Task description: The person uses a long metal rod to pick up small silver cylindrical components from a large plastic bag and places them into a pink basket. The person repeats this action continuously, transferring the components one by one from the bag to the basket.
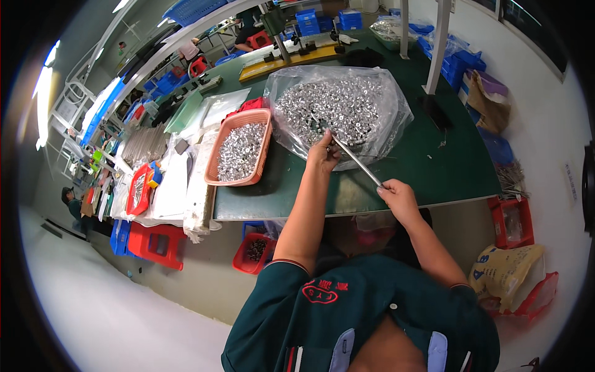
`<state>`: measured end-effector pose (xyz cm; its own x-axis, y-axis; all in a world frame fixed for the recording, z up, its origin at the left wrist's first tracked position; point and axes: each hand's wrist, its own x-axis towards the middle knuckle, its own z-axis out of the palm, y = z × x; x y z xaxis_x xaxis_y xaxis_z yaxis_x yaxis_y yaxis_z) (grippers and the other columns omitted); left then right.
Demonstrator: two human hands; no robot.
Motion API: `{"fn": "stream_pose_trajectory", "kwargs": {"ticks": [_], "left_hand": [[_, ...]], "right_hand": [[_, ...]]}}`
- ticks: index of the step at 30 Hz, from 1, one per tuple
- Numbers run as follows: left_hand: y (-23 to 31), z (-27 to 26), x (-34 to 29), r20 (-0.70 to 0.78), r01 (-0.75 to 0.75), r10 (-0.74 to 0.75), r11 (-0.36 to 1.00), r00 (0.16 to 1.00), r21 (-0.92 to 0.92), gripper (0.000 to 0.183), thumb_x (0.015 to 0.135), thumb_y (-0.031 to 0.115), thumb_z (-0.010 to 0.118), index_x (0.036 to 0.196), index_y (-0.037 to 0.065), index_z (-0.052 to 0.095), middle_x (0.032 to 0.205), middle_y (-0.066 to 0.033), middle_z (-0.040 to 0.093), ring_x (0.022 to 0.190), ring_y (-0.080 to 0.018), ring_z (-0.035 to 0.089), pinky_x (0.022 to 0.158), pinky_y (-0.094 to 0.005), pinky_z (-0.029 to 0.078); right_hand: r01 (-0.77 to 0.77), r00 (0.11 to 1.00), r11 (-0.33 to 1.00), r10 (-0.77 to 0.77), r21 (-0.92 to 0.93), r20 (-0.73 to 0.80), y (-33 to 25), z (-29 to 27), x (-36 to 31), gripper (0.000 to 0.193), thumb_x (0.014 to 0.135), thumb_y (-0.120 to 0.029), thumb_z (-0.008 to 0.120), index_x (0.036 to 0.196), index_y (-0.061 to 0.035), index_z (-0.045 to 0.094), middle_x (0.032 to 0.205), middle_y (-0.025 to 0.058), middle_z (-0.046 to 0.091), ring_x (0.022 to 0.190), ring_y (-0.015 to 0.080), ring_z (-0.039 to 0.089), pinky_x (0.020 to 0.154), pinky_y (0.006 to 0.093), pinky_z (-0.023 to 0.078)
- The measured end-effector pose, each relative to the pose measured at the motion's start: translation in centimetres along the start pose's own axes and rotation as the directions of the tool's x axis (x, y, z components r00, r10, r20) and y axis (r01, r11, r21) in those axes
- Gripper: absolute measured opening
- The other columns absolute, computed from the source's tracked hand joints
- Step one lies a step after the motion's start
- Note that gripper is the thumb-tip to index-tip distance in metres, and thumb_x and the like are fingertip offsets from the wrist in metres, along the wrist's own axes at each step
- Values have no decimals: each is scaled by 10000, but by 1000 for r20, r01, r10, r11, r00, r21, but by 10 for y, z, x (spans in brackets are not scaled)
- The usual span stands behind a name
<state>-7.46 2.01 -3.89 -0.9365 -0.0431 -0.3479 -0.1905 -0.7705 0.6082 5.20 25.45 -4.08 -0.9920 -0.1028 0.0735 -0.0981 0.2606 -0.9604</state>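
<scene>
A clear plastic bag (pixel 379 84) full of small silver metal parts (pixel 334 108) lies open on the green table (pixel 434 167). My left hand (pixel 323 152) rests at the bag's near edge, fingers pinched at the parts and at the far end of a thin metal rod (pixel 357 162). My right hand (pixel 400 197) grips the near end of that rod close to the table's front edge. The rod slants from the bag toward me.
An orange basket (pixel 214 161) holding more silver parts stands left of the bag. Red trays and white sheets lie farther left. Blue bins, a yellow rail and posts stand at the back. Red crates and bags sit on the floor.
</scene>
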Motion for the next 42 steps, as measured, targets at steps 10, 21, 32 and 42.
{"fn": "stream_pose_trajectory", "kwargs": {"ticks": [10,21,32,42], "left_hand": [[16,-7,-22,15,17,-15,993,1000,-116,371,947,282,482,1173,-8,431,1061,-210,514,878,-298,536,684,-334,486],[16,-13,-10,157,17,25,966,987,-258,296,965,61,355,1244,-40,366,1272,-238,452,1160,-383,504,890,-428,519],[13,-13,1,214,80,2,924,977,-375,302,930,17,413,1227,-35,433,1271,-189,481,1212,-347,467,970,-484,455],[15,-1,-8,184,17,47,944,982,-331,332,886,-44,456,1216,-41,431,1215,-183,517,1174,-346,503,934,-459,490]], "right_hand": [[-226,973,954,210,198,97,-17,-6,-11,127,857,-127,603,835,-1,595,599,-27,482,472,30,385,414,202,281],[-332,941,905,297,265,163,-13,-34,-31,100,874,-85,584,861,13,595,633,-32,497,519,26,394,460,190,298],[-336,936,894,281,296,215,-7,-32,-27,96,879,-78,586,886,17,597,641,-39,497,536,23,405,474,188,309],[-362,926,886,305,289,224,-6,-19,-18,98,878,-84,581,890,11,601,637,-43,493,532,21,404,467,189,304]]}}
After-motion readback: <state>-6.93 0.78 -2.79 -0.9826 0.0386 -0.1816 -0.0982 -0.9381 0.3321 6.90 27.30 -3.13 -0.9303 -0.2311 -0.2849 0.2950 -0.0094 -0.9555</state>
